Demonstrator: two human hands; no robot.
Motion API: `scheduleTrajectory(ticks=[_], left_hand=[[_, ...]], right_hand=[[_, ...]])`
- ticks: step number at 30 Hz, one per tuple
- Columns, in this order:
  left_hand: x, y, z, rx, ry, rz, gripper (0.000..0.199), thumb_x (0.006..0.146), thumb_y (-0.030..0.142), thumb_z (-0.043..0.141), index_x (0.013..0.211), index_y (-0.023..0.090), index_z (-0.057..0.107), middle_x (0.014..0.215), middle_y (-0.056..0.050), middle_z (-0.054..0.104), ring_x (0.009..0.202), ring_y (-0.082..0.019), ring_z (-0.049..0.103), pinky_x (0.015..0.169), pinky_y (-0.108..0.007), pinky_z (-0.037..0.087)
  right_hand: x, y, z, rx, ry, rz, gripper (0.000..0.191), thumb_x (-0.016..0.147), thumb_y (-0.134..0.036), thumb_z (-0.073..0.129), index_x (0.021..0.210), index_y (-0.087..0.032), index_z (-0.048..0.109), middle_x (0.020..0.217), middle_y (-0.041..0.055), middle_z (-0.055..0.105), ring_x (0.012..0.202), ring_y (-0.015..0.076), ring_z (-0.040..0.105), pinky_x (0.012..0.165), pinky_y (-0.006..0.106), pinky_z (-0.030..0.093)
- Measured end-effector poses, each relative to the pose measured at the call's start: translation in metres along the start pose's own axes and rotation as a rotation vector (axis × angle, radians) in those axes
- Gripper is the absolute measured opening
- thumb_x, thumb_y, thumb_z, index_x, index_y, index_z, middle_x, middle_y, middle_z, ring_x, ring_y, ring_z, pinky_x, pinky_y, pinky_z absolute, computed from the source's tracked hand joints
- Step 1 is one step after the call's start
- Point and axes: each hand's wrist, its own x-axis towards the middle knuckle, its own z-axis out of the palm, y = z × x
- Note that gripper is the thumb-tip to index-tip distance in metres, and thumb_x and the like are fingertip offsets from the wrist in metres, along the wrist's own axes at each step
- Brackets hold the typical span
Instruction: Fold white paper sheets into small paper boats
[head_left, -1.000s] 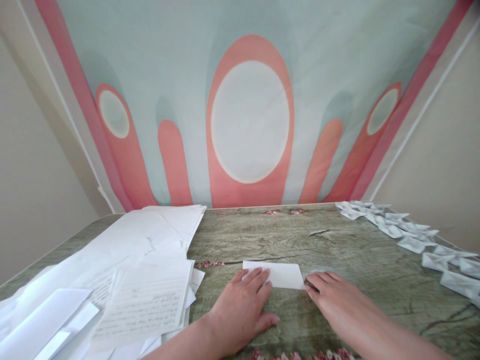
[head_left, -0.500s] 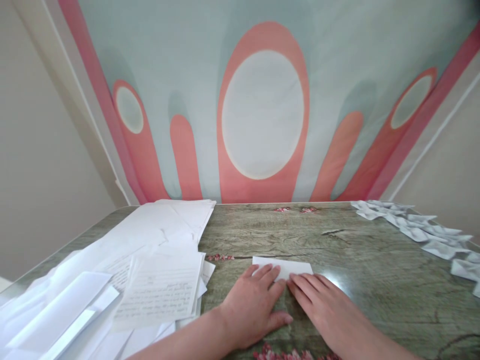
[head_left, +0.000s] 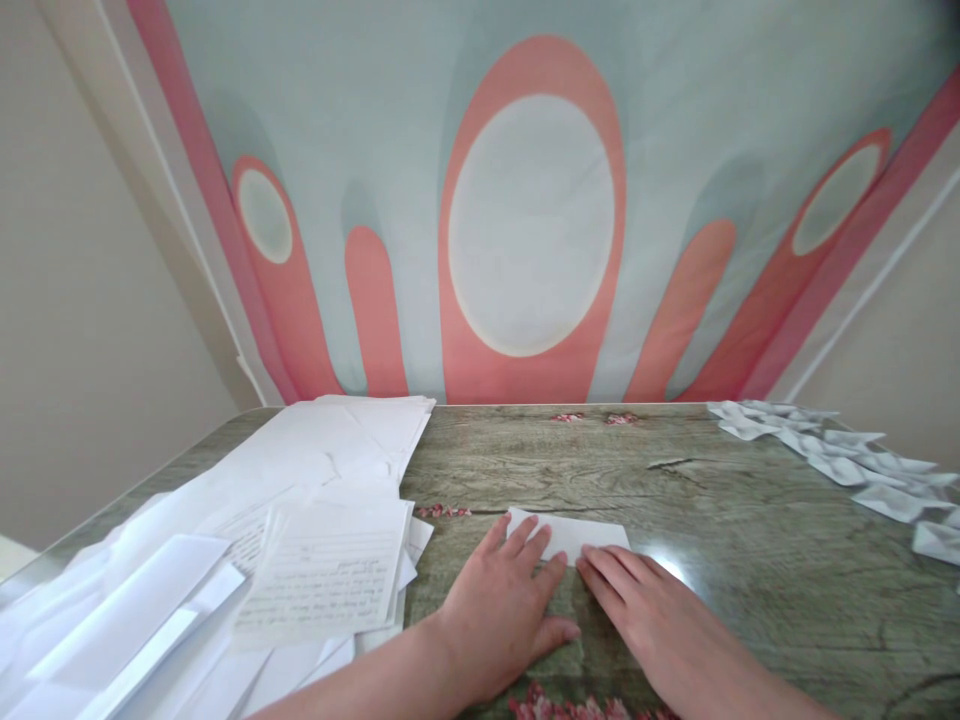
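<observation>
A small folded white paper (head_left: 568,535) lies flat on the wood-patterned table in front of me. My left hand (head_left: 504,610) rests over its left end, palm down, with the fingers spread and the thumb out to the side. On the paper's near right edge lie the fingertips of my right hand (head_left: 637,600), stretched out flat and close together. Both hands press from above, and neither is wrapped round anything. Fingers cover part of the paper's near edge.
On the left spreads a heap of white sheets (head_left: 352,440), topped by handwritten pages (head_left: 322,575) and folded strips (head_left: 127,600). Several folded paper pieces (head_left: 847,460) run along the table's right side. A patterned wall covering (head_left: 412,300) rises behind the wooden tabletop (head_left: 540,465).
My left fingers have spread a little more on the paper. My right hand stays almost in place. The whole view has shifted slightly.
</observation>
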Motion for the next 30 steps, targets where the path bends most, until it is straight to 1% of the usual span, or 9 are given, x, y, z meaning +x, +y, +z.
scheduleTrajectory(ticks=[4,8,11,14,19,22,25,27,30], left_hand=[[-0.002,0.004,0.001,0.111,-0.018,-0.049,0.055,0.088,0.054,0.034,0.124,0.017,0.050,0.134,-0.010,0.044,0.129,-0.026,0.028,0.105,-0.044,0.022],[-0.007,0.007,0.009,0.280,-0.040,-0.101,0.050,0.087,0.047,0.042,0.119,0.011,0.055,0.129,-0.013,0.049,0.130,-0.028,0.026,0.104,-0.045,0.022],[-0.010,0.006,0.013,0.373,-0.072,-0.102,0.037,0.086,0.039,0.049,0.110,0.015,0.063,0.128,-0.013,0.050,0.130,-0.029,0.027,0.104,-0.047,0.020],[-0.012,0.004,0.016,0.416,-0.104,-0.098,0.033,0.083,0.037,0.052,0.103,0.016,0.067,0.127,-0.015,0.051,0.128,-0.031,0.030,0.103,-0.048,0.019],[-0.011,0.003,0.016,0.427,-0.089,-0.101,0.036,0.081,0.035,0.053,0.107,0.014,0.065,0.127,-0.016,0.050,0.127,-0.031,0.031,0.102,-0.047,0.020],[-0.012,0.004,0.016,0.432,-0.082,-0.099,0.037,0.081,0.033,0.053,0.108,0.012,0.064,0.129,-0.017,0.048,0.125,-0.030,0.035,0.101,-0.046,0.022],[-0.012,0.002,0.018,0.428,-0.088,-0.087,0.035,0.079,0.033,0.055,0.107,0.013,0.065,0.128,-0.017,0.049,0.124,-0.030,0.036,0.100,-0.045,0.024],[-0.010,0.001,0.020,0.426,-0.085,-0.095,0.036,0.079,0.033,0.056,0.107,0.012,0.065,0.127,-0.018,0.050,0.122,-0.031,0.038,0.099,-0.045,0.025],[-0.007,-0.001,0.024,0.433,-0.064,-0.099,0.038,0.080,0.034,0.055,0.108,0.010,0.064,0.124,-0.019,0.052,0.119,-0.031,0.042,0.098,-0.046,0.027]], right_hand=[[0.001,0.000,-0.002,0.005,-0.013,-0.004,0.043,0.068,-0.006,0.047,0.111,-0.009,0.057,0.112,0.0103,0.059,0.096,0.0249,0.053,0.078,0.040,0.051],[0.000,0.000,-0.003,-0.009,-0.026,-0.015,0.046,0.068,-0.003,0.046,0.113,-0.008,0.055,0.112,0.0111,0.059,0.096,0.0255,0.053,0.078,0.041,0.051],[0.000,0.001,-0.005,-0.003,-0.029,-0.021,0.045,0.068,-0.002,0.046,0.112,-0.009,0.055,0.112,0.0113,0.059,0.096,0.0256,0.053,0.078,0.040,0.051],[0.001,0.001,-0.005,0.005,-0.033,-0.023,0.045,0.069,-0.002,0.046,0.112,-0.010,0.055,0.112,0.0112,0.059,0.096,0.0256,0.053,0.078,0.040,0.050],[0.001,0.003,-0.004,0.047,-0.003,-0.003,0.041,0.070,-0.004,0.048,0.109,-0.010,0.057,0.112,0.0106,0.058,0.097,0.0248,0.052,0.085,0.040,0.045],[-0.002,0.010,-0.004,0.069,-0.029,0.020,0.033,0.071,-0.004,0.048,0.099,-0.013,0.062,0.105,0.0093,0.060,0.095,0.0240,0.053,0.086,0.041,0.043],[-0.005,0.018,-0.006,0.053,-0.110,0.053,0.025,0.069,-0.001,0.048,0.082,-0.015,0.065,0.095,0.0084,0.061,0.086,0.0234,0.055,0.078,0.040,0.045],[-0.007,0.023,-0.009,0.026,-0.143,0.085,0.025,0.068,0.001,0.047,0.073,-0.015,0.065,0.092,0.0086,0.061,0.083,0.0235,0.055,0.074,0.040,0.044],[-0.007,0.025,-0.014,-0.007,-0.172,0.138,0.027,0.065,0.003,0.047,0.067,-0.016,0.066,0.088,0.0091,0.062,0.078,0.0235,0.056,0.070,0.040,0.044]])
